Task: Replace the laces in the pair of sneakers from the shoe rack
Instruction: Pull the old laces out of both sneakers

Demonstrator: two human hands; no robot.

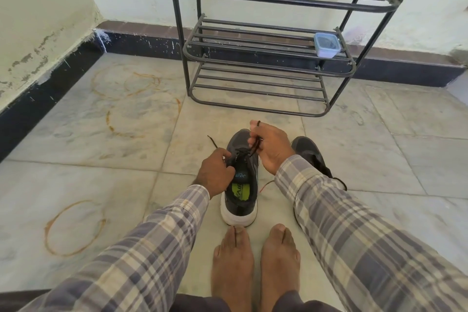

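Grey mesh sneaker [240, 185] with a white sole, upright on the tiled floor [101, 159], toe toward 12 o'clock, heel just ahead of two bare feet [255, 261]. At the shoe's 9 o'clock side, left hand [215, 172], its fingers [225, 157] curled tight against the eyelets and tongue, gripping the black lace [214, 143]; loose end of that lace sticking out toward 10 o'clock. Raised at 1 o'clock of the shoe's opening, right hand [268, 147], its fingers [253, 145] pinching the other run of the same lace, dark cord wound across them and up over one fingertip. Lace crossing the upper eyelets between the two hands.

At 3 o'clock of the first shoe, second sneaker [307, 152], same grey, partly hidden behind the plaid sleeve [329, 197]. Thin reddish cord end [266, 185] on the floor between the two shoes.

Standing at 12 o'clock against the wall, black metal shoe rack [266, 58], with a small clear lidded container [326, 45] on the right end of its middle shelf. Rust-coloured rings [73, 228] staining the floor from 8 to 10 o'clock.
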